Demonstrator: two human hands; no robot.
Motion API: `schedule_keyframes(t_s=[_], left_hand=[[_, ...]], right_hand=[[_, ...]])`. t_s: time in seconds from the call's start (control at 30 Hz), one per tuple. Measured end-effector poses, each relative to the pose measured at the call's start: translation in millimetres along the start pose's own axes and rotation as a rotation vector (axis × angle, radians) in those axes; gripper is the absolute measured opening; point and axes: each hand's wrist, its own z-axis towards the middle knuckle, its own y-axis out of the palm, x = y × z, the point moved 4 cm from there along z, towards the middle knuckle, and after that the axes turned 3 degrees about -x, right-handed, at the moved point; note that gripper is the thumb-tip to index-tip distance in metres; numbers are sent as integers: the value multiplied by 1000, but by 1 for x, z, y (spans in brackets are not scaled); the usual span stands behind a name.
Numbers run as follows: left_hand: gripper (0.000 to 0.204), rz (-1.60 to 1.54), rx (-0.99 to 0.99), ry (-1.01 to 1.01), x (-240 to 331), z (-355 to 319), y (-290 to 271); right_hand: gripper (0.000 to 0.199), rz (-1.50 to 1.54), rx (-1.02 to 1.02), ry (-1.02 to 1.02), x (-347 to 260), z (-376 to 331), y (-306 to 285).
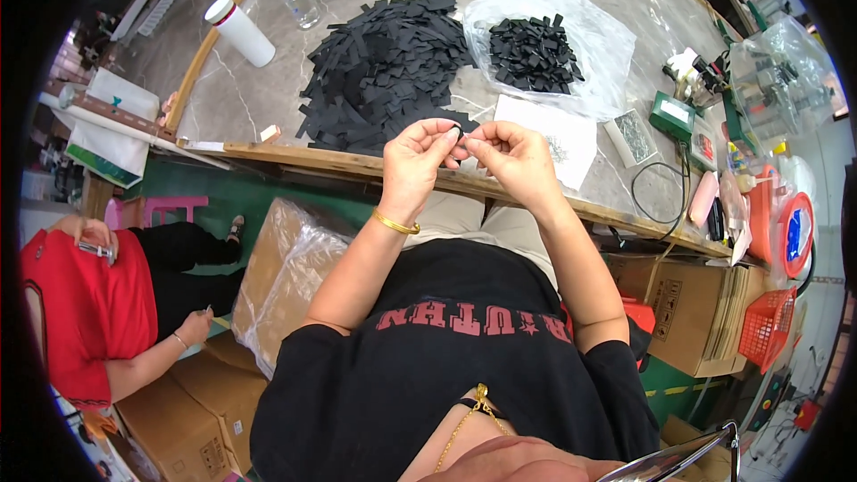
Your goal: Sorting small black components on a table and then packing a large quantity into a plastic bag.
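while the forearms rise to the near edge of the grey marble-patterned worktable [237, 94], the left hand [415, 161] pinches a small black strip [459, 130] between thumb and fingers. the right hand [513, 159] meets it there, thumb and forefinger pressed together just beside the strip; whether they also grip it is too small to tell. so the strip sits between both hands, in front of a broad heap of flat black strips [384, 62]. to the right of that heap, shorter black pieces [536, 54] lie on clear plastic sheeting [603, 45], and white paper [571, 129] lies nearer the edge. a gold bracelet [395, 221] circles the left wrist.
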Motion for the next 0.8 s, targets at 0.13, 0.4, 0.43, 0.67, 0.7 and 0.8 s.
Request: schedule_keyframes(t_s=[0.13, 0.4, 0.43, 0.67, 0.7, 0.8], left_hand=[[13, 20, -10, 22, 3, -4, 2], [14, 36, -27, 69, 3, -9, 0], [13, 50, -34, 86, 4, -9, 0], [14, 120, -58, 112, 2, -7, -1], [13, 188, -43, 168, 2, -8, 0], [11, 501, -42, 416, 12, -10, 4]], right_hand=[[11, -17, -9, -20, -6, -3, 0], [14, -92, -21, -6, -10, -5, 2], [14, -114, -16, -1, -8, -4, 2], [15, -135, 6, 69, -7, -2, 1], [15, -136, 9, 72, -8, -1, 0], [14, -114, -7, 107, -9, 1, 0]])
